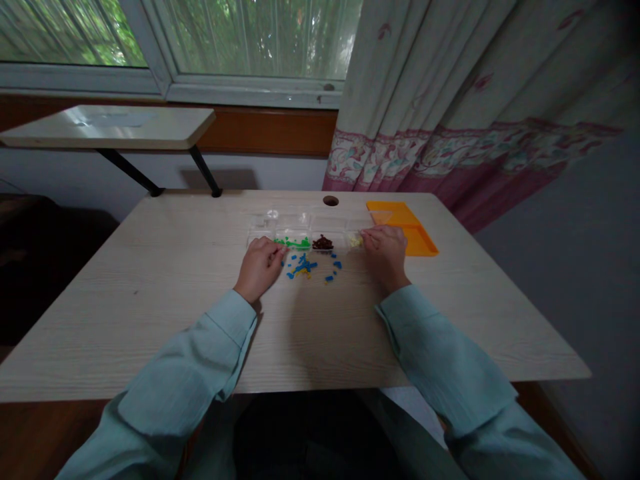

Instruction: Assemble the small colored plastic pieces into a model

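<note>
A clear divided plastic box [311, 223] lies on the table before me. Its front row holds small green pieces [299, 244], dark brown pieces [323, 243] and pale yellow pieces [355, 240]. My left hand [262, 265] rests beside the box's front left corner, thumb and fingers pressed together; anything between them is hidden. In front of the box, loose blue pieces [303, 265] lie mixed with a few yellow ones. At the right end compartment, my right hand [386, 252] has its fingers pinched over the pale yellow pieces. What it grips is too small to tell.
An orange tray [421, 241] lies partly behind my right hand. A round hole [331, 201] pierces the table [190, 347] near its back edge. A raised shelf [150, 130] on black legs stands at the back left. A curtain [400, 120] hangs behind on the right.
</note>
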`<state>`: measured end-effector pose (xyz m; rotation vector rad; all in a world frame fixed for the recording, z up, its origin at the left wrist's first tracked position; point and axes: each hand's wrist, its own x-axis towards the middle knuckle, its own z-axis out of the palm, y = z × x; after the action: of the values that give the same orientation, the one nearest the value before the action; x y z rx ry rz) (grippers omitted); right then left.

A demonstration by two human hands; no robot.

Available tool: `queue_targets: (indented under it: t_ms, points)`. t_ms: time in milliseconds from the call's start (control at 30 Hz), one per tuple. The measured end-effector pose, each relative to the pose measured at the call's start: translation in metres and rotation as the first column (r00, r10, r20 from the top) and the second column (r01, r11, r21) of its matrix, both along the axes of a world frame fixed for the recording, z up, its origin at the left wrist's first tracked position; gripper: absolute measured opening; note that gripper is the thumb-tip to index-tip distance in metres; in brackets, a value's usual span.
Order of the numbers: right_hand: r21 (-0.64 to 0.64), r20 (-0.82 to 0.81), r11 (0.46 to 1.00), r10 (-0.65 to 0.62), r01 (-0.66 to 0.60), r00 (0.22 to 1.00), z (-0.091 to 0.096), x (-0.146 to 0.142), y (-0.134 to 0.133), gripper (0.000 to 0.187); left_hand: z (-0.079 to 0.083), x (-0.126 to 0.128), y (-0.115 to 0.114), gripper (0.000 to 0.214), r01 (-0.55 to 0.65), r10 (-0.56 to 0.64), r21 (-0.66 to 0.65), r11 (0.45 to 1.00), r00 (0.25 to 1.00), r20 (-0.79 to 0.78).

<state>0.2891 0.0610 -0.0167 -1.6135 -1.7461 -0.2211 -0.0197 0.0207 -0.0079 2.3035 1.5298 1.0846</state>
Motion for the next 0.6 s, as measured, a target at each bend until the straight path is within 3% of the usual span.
queue_targets:
  t_ms: [333,600]
  points:
    - [0.063,-0.018,0.991,0.115,-0.114,0.993,0.004,-0.018,-0.010,0.031,-0.003,0.005,-0.002,0.027,0.059,-0.054,0.018,0.998,0.980,-0.191]
    - [0.068,-0.009,0.974,0.219,-0.218,0.976,0.012,-0.040,-0.022,0.025,-0.004,0.017,-0.001,0.025,-0.019,0.029,0.043,0.999,0.965,-0.262]
